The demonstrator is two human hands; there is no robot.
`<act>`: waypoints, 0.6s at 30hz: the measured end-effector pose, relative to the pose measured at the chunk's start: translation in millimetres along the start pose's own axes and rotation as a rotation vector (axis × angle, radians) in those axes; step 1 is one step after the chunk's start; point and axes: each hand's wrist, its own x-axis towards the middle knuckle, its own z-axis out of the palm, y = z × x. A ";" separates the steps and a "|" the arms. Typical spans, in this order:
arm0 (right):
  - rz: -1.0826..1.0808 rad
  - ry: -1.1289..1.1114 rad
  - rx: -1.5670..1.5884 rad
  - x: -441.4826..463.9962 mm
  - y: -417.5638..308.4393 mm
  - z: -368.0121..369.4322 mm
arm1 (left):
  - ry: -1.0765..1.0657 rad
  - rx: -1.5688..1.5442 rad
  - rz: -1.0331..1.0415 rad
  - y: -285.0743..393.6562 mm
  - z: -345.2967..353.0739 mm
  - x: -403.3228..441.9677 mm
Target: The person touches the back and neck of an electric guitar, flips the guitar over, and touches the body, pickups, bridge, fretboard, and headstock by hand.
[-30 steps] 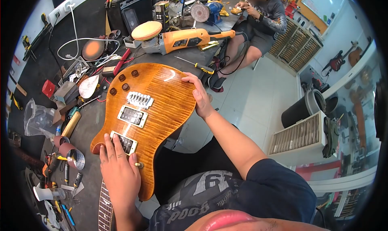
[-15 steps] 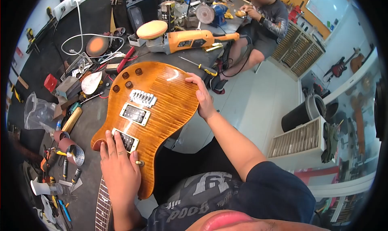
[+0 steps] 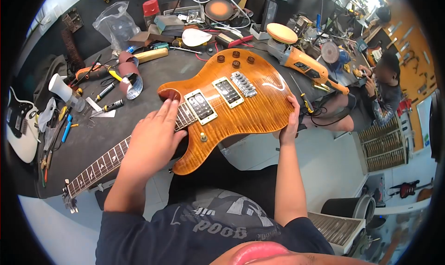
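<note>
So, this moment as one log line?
guitar: face up | left hand: across its neck | right hand: at its edge | polisher: on bench

Here's the amber guitar, lying aslant across the near edge of the workbench, headstock poking out past it! The left hand lies over the neck where it meets the body, fingers straight and together; the right hand rests against the body's rounded bottom rim. Over to the right edge: an orange polisher, round pad up, and a screwdriver near the guitar. Towards the back edge, a clear plastic bag. At the left edge, a white guitar. And beyond the right end, a co-worker sits, hands raised.
</note>
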 end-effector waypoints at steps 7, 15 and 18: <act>-0.048 0.015 -0.023 -2.8 -6.4 -1.6 | 0.081 -0.042 -0.100 -8.2 -4.3 -20.9; 0.018 0.122 -0.040 -8.0 -23.6 3.0 | 0.122 0.144 -0.073 -18.6 26.7 -14.2; 0.086 0.245 0.028 -3.8 -25.6 23.4 | 0.119 0.131 -0.079 -19.4 25.4 -12.9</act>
